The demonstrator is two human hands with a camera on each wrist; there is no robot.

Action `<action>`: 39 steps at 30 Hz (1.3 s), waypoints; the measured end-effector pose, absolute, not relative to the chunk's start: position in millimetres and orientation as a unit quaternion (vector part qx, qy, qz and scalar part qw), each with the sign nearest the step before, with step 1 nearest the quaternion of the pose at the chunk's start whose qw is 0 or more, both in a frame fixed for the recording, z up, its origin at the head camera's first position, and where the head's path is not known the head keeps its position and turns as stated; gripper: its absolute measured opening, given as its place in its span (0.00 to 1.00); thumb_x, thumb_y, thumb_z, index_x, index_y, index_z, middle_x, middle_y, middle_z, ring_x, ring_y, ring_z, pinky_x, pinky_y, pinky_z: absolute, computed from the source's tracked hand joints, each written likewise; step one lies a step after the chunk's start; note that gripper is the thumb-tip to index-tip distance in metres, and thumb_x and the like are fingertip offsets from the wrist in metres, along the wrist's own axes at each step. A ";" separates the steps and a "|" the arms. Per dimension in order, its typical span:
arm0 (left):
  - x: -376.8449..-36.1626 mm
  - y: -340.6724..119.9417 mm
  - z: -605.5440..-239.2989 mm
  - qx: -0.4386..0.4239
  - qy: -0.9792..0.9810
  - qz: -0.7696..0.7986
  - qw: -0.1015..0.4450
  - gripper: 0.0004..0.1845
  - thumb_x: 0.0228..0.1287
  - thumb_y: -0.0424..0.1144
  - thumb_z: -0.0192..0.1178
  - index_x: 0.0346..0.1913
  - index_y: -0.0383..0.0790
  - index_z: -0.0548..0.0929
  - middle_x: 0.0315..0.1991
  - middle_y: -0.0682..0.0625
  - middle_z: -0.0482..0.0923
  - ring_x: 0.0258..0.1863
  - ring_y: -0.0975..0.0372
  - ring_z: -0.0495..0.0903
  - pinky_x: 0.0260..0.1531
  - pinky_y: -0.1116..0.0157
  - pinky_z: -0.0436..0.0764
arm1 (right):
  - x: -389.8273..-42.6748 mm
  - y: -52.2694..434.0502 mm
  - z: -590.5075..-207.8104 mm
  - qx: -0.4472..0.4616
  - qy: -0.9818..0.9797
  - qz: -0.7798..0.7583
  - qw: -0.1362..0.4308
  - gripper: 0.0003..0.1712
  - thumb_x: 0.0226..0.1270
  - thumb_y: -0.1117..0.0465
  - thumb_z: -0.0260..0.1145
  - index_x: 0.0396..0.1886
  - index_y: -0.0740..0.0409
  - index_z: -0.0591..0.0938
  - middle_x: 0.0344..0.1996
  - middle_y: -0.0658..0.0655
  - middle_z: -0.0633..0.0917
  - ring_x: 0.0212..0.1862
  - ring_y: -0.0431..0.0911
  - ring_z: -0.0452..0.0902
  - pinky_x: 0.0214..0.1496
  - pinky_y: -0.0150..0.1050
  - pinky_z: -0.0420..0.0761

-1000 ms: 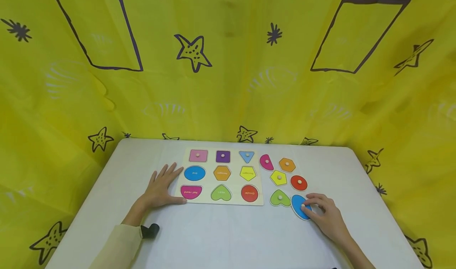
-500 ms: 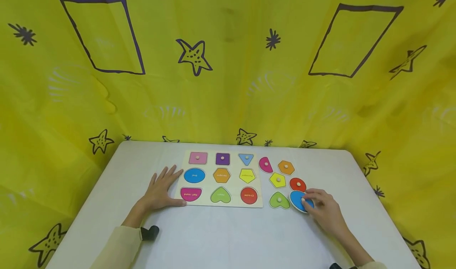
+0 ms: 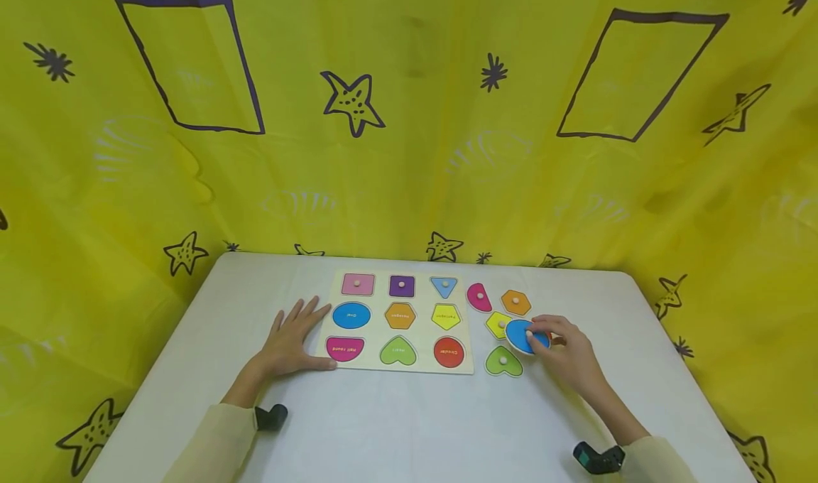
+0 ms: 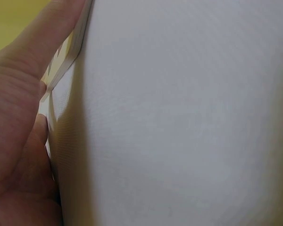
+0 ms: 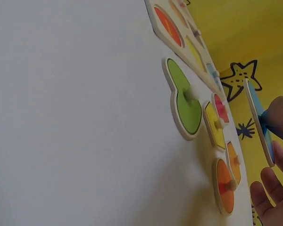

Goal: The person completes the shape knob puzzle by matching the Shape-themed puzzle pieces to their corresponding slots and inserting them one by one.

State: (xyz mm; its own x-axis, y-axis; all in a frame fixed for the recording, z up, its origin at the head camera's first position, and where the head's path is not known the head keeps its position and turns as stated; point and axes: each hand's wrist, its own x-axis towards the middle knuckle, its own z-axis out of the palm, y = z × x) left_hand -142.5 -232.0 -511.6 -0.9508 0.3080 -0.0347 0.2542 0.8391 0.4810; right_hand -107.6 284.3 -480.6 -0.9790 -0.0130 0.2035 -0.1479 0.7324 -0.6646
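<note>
Blue oval piece [image 3: 520, 335]: up off the counter [image 3: 409, 426], tilted, at the fingertips of the right hand [image 3: 569, 355]. Thumb and forefinger pinch its small knob [image 3: 529, 334]; the other fingers curl loosely, no load. Left hand [image 3: 289, 341]: fingers straight and spread, gripping nothing, thumb and a fingertip against the puzzle board [image 3: 424, 355] just to its right. Can't tell how hard it presses.

Handling guess: looks like thin painted wood, so light, stiff, not fragile. Smooth face could slip; knob is the right hold, rim as backup. Single-point pinch, so it may swivel or tip.

Green heart [image 3: 495, 364] lies left of the right hand.

Hard to see: knob is partly under fingertips. Red disc [image 5: 223, 181] is almost fully blocked by oval and right hand from the head; right wrist view shows it on the counter. Left wrist view is mostly thumb and counter, only a sliver of board.
</note>
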 end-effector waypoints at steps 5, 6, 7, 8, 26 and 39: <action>-143.2 -231.5 -511.8 0.146 0.958 0.241 0.057 0.62 0.42 0.68 0.76 0.79 0.45 0.64 0.81 0.37 0.53 0.80 0.36 0.43 0.72 0.29 0.37 | -121.5 271.9 -475.1 0.058 -0.919 0.379 0.096 0.10 0.69 0.63 0.72 0.48 0.61 0.89 0.56 0.64 0.82 0.60 0.60 0.76 0.56 0.56 0.85; -143.2 -231.5 -511.8 0.145 0.958 0.241 0.058 0.62 0.42 0.68 0.76 0.80 0.45 0.63 0.81 0.37 0.53 0.80 0.36 0.43 0.72 0.30 0.37 | -124.3 269.1 -474.0 0.061 -0.918 0.381 0.096 0.11 0.69 0.63 0.72 0.48 0.61 0.89 0.56 0.63 0.82 0.60 0.60 0.76 0.55 0.53 0.85; -143.1 -231.5 -511.7 0.144 0.958 0.242 0.059 0.62 0.42 0.68 0.76 0.79 0.45 0.63 0.81 0.37 0.53 0.80 0.36 0.43 0.72 0.30 0.37 | -127.2 266.1 -472.8 0.064 -0.916 0.383 0.097 0.10 0.69 0.63 0.72 0.48 0.61 0.89 0.56 0.63 0.82 0.60 0.60 0.76 0.54 0.49 0.86; -143.0 -231.6 -511.7 0.143 0.958 0.241 0.060 0.62 0.42 0.67 0.76 0.80 0.45 0.63 0.81 0.37 0.53 0.80 0.36 0.43 0.72 0.30 0.36 | -130.1 263.0 -471.4 0.065 -0.915 0.386 0.095 0.10 0.69 0.62 0.72 0.48 0.60 0.89 0.56 0.63 0.82 0.60 0.59 0.76 0.53 0.45 0.86; -141.4 -231.8 -513.3 0.136 0.958 0.245 0.063 0.62 0.41 0.67 0.77 0.80 0.46 0.63 0.81 0.38 0.51 0.80 0.38 0.41 0.73 0.31 0.34 | -180.1 197.9 -450.4 0.107 -0.896 0.425 0.066 0.10 0.69 0.62 0.72 0.46 0.60 0.89 0.56 0.63 0.82 0.59 0.58 0.75 0.54 0.53 0.81; -138.9 -229.0 -506.3 0.136 0.957 0.247 0.066 0.62 0.42 0.66 0.77 0.80 0.44 0.63 0.81 0.37 0.52 0.80 0.37 0.41 0.73 0.31 0.34 | -203.7 142.3 -447.9 0.132 -0.882 0.452 0.028 0.09 0.69 0.61 0.72 0.46 0.58 0.90 0.57 0.60 0.82 0.60 0.56 0.73 0.55 0.50 0.81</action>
State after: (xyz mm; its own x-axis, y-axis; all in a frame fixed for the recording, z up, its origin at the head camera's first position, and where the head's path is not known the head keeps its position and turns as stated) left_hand -138.9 -229.0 -506.3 -0.9544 0.2928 -0.0582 0.2280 0.8407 0.4911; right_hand -203.7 142.3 -447.9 -0.9636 -0.2070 0.1695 -0.2584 0.5563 -0.7898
